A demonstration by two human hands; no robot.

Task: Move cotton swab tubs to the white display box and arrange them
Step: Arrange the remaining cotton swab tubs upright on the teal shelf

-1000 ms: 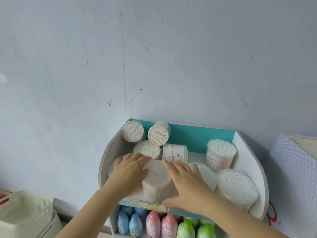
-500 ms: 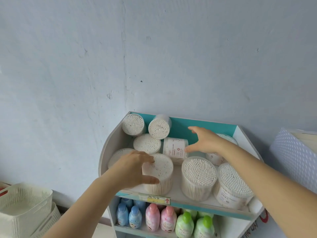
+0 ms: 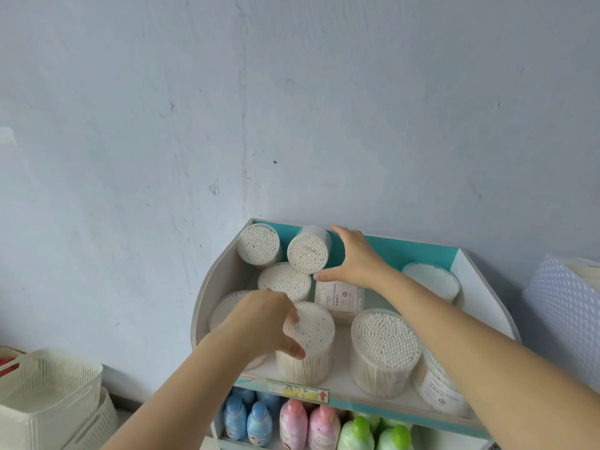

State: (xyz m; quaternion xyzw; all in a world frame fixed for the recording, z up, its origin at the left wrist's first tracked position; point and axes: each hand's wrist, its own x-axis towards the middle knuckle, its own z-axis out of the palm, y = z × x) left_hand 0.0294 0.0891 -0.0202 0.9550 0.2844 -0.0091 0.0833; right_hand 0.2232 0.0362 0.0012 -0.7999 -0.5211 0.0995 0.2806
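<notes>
The white display box (image 3: 480,287) with a teal back panel holds several clear round cotton swab tubs. My right hand (image 3: 354,258) reaches to the back and curls around a tub lying on its side (image 3: 306,251), thumb under it, fingers over its top. My left hand (image 3: 263,319) grips the upright front tub (image 3: 313,339) by its left side. Another tipped tub (image 3: 258,245) lies at the back left. A labelled tub (image 3: 339,298) lies on its side in the middle. Upright tubs stand at front right (image 3: 384,345) and back right (image 3: 431,279).
Below the top shelf stand blue (image 3: 246,420), pink (image 3: 308,423) and green (image 3: 373,433) bottles. Two cream plastic baskets (image 3: 48,394) sit at the lower left. A white perforated bin (image 3: 568,306) is at the right. A pale blue wall rises behind.
My right hand has moved left from the back right tub to the tipped tub at the back and closed around it. My left hand stays on the front tub.
</notes>
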